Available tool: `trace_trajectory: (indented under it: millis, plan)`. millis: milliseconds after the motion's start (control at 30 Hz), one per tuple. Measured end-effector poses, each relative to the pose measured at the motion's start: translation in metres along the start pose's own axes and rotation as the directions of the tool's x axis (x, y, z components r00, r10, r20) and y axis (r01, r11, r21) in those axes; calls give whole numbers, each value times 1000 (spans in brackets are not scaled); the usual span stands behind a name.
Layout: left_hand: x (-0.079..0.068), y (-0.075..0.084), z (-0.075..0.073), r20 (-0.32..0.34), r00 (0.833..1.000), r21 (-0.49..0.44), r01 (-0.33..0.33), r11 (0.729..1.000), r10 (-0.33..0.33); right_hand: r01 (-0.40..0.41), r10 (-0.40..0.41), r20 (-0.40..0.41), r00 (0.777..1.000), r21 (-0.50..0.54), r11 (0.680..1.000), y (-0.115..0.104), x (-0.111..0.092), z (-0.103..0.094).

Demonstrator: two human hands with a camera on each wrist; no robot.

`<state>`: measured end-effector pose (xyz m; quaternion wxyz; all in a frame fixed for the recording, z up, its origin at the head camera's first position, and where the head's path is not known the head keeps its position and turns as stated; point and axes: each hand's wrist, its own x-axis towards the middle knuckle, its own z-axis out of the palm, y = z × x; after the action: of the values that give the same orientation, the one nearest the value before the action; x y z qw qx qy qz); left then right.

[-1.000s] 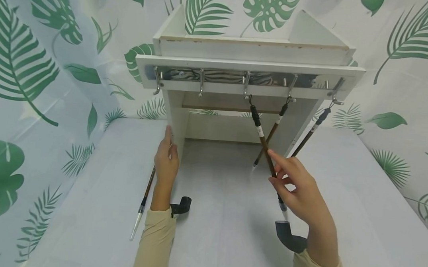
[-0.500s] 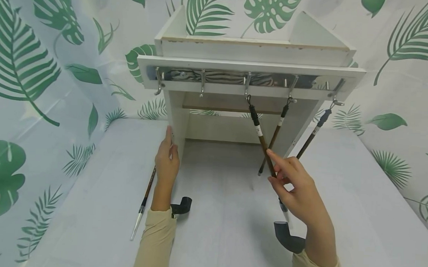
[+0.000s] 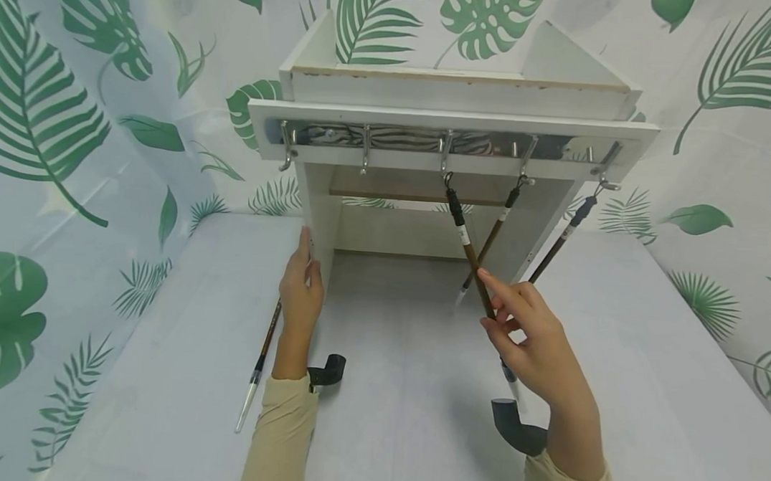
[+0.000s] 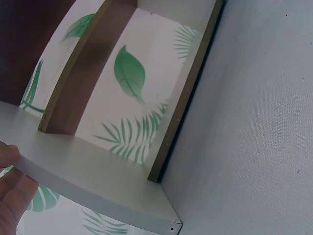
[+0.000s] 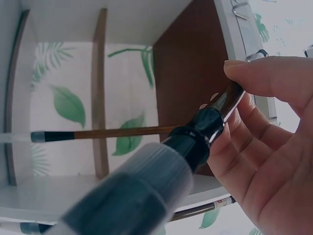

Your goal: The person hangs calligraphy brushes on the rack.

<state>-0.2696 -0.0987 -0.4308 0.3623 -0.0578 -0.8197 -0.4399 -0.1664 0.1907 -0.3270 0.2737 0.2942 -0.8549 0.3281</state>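
Note:
A calligraphy brush (image 3: 470, 251) with a brown handle slants down from the middle hook (image 3: 447, 151), its black cord loop at the hook's tip. My right hand (image 3: 536, 347) pinches its handle between thumb and fingers; in the right wrist view the brush's clear-capped lower end (image 5: 132, 191) points at the camera. Behind it a second brush (image 3: 497, 227) hangs from another hook, and a third brush (image 3: 563, 237) hangs at the far right. My left hand (image 3: 301, 291) holds the front edge of the white cabinet's left side panel (image 4: 98, 181), thumb on one side and fingers on the other.
The white cabinet (image 3: 456, 93) carries a metal hook rail along its front; the two left hooks (image 3: 364, 150) bear nothing. Another capped brush (image 3: 262, 357) lies on the white tabletop (image 3: 404, 413) left of my left forearm. Leaf-print cloth (image 3: 141, 65) surrounds the table.
My right hand has shifted slightly left with the brush, whose loop end has moved a little left at the middle hook. The second brush swings behind it. My left hand stays put.

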Motion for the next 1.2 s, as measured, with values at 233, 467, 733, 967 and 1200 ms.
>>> trace_trajectory:
  millis: [233,467,733,967,1200]
  plan:
    - [0,0,0,-5,1000,3,-7,1000,7,4,-4,-3,1000,-4,1000,-2,2,2]
    - [0,0,0,-2,1000,-11,-8,1000,8,7,-7,-6,1000,0,1000,-4,2,4]
    - [0,0,0,3,1000,-5,-9,1000,9,3,-3,-19,1000,0,1000,-4,3,7]
    - [0,-1,0,13,1000,5,10,1000,-10,1,-1,-23,1000,-5,1000,-5,4,9]
    - [0,-2,0,13,1000,11,12,1000,-12,-25,25,-11,1000,-19,1000,-2,3,11]
